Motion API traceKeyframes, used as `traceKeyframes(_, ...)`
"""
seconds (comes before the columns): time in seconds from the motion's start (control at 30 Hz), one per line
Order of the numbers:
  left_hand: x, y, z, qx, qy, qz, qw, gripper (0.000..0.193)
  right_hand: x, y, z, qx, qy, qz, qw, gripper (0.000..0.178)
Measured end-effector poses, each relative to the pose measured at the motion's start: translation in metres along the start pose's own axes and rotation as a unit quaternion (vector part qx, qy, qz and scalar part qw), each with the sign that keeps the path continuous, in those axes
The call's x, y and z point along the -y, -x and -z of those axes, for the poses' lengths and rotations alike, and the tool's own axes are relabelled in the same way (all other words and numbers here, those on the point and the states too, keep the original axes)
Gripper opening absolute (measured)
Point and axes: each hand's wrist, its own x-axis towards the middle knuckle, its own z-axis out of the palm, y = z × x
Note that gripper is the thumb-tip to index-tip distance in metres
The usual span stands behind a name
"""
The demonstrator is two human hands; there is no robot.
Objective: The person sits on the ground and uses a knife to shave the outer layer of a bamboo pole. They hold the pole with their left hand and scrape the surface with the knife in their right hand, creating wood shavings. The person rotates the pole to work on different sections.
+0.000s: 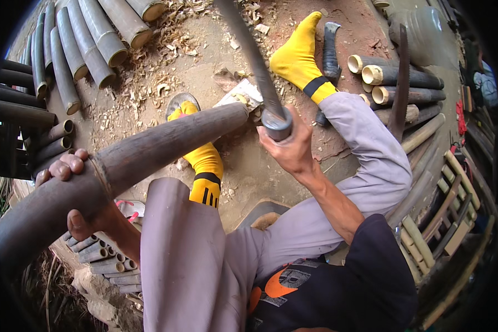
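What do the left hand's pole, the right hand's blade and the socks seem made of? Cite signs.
Pole: likely bamboo, dark and smooth, with a ringed node.
Blade: probably metal, dark with faint sheen, though blurred.
Socks: apparently knitted fabric, matte yellow, snugly stretched.

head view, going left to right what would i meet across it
Left hand → yellow sock on the sandalled foot → right hand → dark tool lying on the ground → stacked cut bamboo → small red item.
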Motion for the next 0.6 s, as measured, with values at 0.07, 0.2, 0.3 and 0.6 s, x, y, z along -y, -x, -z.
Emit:
traceKeyframes(0.07, 0.003, -0.001, 0.005, 0.025, 0.011, 0.0, 1.0, 0.076, -0.01, 0.001, -0.006, -0.016, 0.001, 0.01, 1.0, 0.031)
traceKeyframes(0.2, 0.008, -0.009, -0.007, 0.055, 0.022, -0.001, 0.998, 0.074, -0.094, 0.026, -0.032, 0.114, 0.115, -0.129, 0.978, 0.027)
traceKeyframes(0.3, 0.006, -0.009, -0.007, 0.076, 0.019, -0.001, 0.997, 0.073, -0.07, 0.022, -0.017, 0.146, 0.121, -0.157, 0.969, 0.028)
traceKeyframes(0.6, 0.017, -0.017, -0.019, 0.083, 0.028, -0.006, 0.996, 0.074, -0.123, 0.039, -0.035, 0.129, 0.147, -0.203, 0.959, 0.032)
